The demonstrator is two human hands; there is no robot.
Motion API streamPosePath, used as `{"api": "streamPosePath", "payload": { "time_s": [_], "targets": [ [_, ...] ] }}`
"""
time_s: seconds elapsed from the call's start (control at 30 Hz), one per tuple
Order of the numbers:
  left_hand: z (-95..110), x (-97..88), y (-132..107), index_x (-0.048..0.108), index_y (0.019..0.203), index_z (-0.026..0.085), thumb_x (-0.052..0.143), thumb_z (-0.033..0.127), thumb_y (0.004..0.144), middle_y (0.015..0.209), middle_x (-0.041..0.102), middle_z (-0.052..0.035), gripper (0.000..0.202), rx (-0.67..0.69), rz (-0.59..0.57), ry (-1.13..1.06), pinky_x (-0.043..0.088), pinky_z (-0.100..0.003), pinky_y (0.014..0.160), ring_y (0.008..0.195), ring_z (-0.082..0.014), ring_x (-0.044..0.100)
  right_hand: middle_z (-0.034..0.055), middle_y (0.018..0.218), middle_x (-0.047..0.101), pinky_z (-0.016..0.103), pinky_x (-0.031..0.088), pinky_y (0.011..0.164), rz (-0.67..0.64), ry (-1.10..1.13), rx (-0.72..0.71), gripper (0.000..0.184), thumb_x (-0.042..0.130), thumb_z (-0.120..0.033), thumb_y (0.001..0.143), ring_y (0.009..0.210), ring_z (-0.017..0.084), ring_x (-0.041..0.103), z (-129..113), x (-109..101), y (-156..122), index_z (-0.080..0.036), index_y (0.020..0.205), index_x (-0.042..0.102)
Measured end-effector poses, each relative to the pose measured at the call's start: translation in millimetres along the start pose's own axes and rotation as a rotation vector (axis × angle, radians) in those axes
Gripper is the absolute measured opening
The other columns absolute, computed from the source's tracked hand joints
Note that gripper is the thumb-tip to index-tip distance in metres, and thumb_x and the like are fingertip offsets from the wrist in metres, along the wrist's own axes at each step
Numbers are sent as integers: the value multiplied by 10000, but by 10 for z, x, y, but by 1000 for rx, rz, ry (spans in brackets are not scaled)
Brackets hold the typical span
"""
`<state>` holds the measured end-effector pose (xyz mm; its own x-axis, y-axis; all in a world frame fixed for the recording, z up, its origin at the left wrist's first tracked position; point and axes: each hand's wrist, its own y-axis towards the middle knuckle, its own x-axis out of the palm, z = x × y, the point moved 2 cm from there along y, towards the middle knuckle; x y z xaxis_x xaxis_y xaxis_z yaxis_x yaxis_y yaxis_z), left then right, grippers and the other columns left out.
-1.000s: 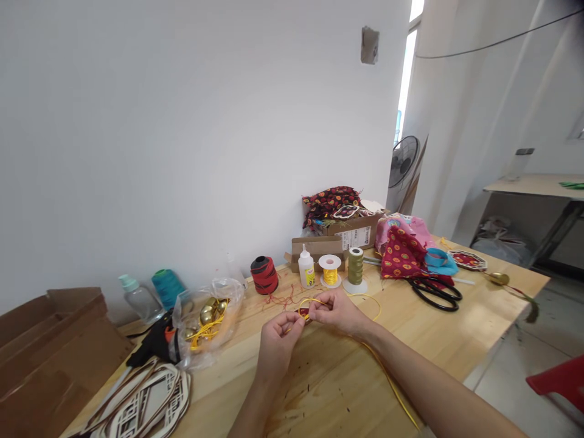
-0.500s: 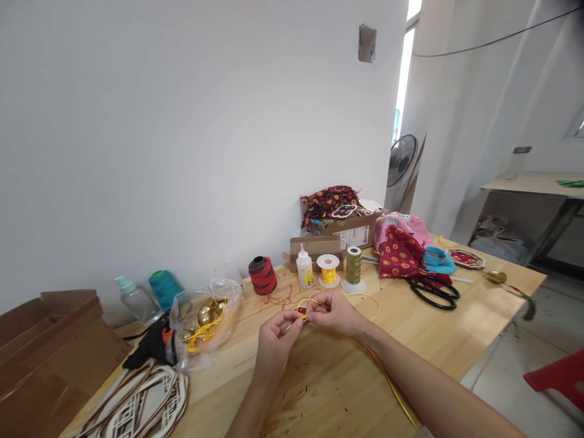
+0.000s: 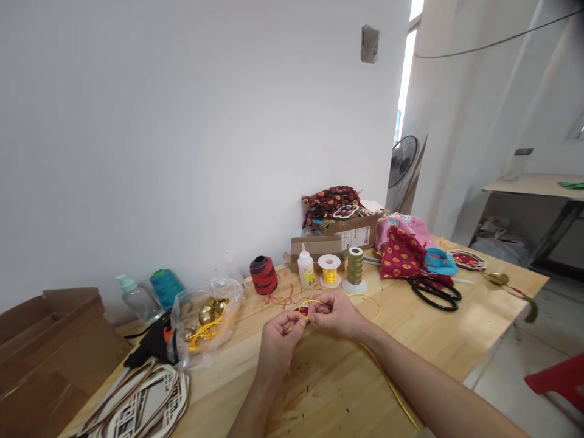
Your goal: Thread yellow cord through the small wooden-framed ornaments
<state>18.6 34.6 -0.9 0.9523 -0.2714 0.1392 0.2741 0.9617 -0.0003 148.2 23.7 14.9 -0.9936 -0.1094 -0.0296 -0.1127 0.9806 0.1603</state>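
Note:
Above the middle of the wooden table, my left hand (image 3: 281, 337) and my right hand (image 3: 335, 313) meet, fingertips pinched close together. Both are closed on a thin yellow cord (image 3: 389, 383), which loops over the fingers and trails past my right forearm toward the lower edge of the view. Between the fingertips shows a small dark red piece (image 3: 303, 311), mostly hidden, so its kind is unclear. Just beyond my hands stand a white glue bottle (image 3: 306, 270), a spool of yellow cord (image 3: 330, 275) and a cone of olive thread (image 3: 354, 267).
Black-handled scissors (image 3: 435, 294) lie by red patterned cloth (image 3: 401, 255) at right. A red-and-black thread cone (image 3: 263, 277) stands near the wall. At left are a plastic bag of brass bells (image 3: 207, 313), wooden frames (image 3: 150, 401) and a cardboard box (image 3: 59, 353).
My hands keep the same pinched hold on the yellow cord, with barely any finger movement. The whole view has shifted very slightly.

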Motion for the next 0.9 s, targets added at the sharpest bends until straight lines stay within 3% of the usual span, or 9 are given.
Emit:
{"api": "streamPosePath", "payload": {
  "time_s": [0.3, 0.5, 0.67, 0.9],
  "targets": [
    [-23, -30, -19, 641, 645, 131, 674, 315, 558, 377, 504, 48, 206, -62, -46, -65, 324, -186, 406, 381, -86, 456, -71, 443, 310, 169, 156, 390, -7, -23, -36, 173, 572, -250, 590, 429, 26, 215, 23, -33, 3, -97, 515, 542],
    [-1, -39, -25, 647, 660, 125, 678, 316, 561, 353, 460, 55, 217, -79, -63, -75, 232, -167, 352, 335, -55, 374, -54, 475, 380, 166, 187, 401, -23, 17, -27, 194, 599, -272, 597, 447, 29, 256, 37, -40, 8, -89, 549, 555],
    [-7, -44, -22, 638, 655, 113, 666, 305, 592, 357, 409, 73, 204, -70, -81, -69, 114, -162, 344, 326, -13, 220, -65, 459, 351, 165, 178, 396, -6, 10, -25, 200, 607, -277, 594, 437, 26, 236, 28, -44, 10, -88, 550, 561],
    [-25, -51, -17, 617, 654, 107, 652, 296, 614, 357, 343, 94, 197, -82, -89, -76, 75, -171, 351, 340, -7, 160, -52, 477, 409, 168, 222, 417, -17, 62, -4, 221, 623, -305, 574, 444, 32, 289, 38, -40, 2, -92, 551, 569]
  ]
}}
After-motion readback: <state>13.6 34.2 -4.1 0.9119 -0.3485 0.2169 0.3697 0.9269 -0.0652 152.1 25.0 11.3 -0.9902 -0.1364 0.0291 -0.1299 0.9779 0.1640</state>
